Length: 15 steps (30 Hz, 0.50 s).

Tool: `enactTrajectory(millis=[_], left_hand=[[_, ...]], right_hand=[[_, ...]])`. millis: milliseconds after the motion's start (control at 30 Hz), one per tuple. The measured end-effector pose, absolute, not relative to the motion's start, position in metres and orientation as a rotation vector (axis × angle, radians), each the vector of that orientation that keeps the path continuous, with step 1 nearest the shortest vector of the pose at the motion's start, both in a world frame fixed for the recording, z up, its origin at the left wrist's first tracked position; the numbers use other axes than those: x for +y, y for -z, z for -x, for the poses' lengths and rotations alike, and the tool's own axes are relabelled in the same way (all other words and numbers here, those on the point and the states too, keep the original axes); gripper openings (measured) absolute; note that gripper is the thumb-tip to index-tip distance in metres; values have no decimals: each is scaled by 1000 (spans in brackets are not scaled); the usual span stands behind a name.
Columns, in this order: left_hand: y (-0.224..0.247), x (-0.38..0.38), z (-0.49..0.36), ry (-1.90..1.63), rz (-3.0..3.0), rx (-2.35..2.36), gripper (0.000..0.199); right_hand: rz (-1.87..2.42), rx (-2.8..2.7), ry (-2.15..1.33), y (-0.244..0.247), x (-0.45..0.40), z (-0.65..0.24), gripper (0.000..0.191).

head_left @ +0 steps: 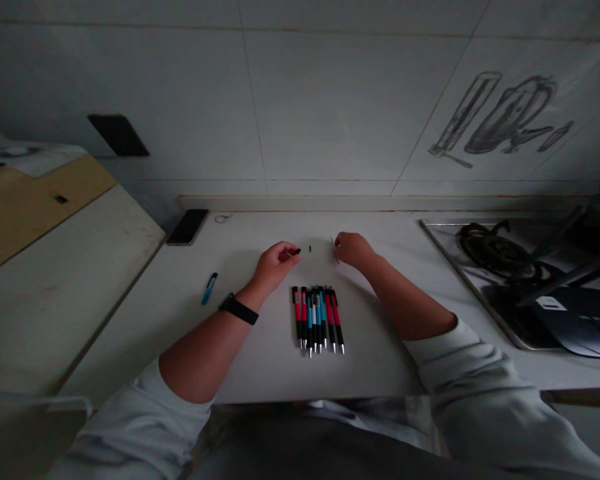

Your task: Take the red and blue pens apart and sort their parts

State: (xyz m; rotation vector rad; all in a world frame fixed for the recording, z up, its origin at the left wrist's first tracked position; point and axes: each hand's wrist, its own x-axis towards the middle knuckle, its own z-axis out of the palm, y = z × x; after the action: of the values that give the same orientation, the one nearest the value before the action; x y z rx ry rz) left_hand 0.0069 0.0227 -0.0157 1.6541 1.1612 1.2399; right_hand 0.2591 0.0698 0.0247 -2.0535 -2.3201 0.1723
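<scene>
My left hand (276,261) is closed, with a small black pen part (297,252) pinched at its fingertips. Across from it, my right hand (353,249) pinches a thin, light rod (333,241) that looks like a pen refill and is mostly covered by the fingers. A tiny black piece (310,249) lies on the counter between the two hands. Nearer to me, several red, blue and white click pens (316,319) lie side by side with their silver tips towards me. Left of my left wrist lies a blue pen barrel (209,289) with a black end.
The white counter (260,367) meets a tiled wall behind. A phone (188,227) and a small ring-like loop (223,218) lie at the back left. To the right sits a gas hob (500,250) with a dark object (575,313) on it. A pale cabinet (70,267) borders the left.
</scene>
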Motion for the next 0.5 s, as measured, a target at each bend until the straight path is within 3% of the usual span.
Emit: enactTrajectory(millis=[233,500], left_hand=[[10,16,-10,-1234,-1808,1168,26],[3,2,-14,-1116,-2125,1071,38]], right_hand=[[1691,-2231,-333,-45,30,-250,28],[1268,-2266,-645,-18,-7,-225,21]])
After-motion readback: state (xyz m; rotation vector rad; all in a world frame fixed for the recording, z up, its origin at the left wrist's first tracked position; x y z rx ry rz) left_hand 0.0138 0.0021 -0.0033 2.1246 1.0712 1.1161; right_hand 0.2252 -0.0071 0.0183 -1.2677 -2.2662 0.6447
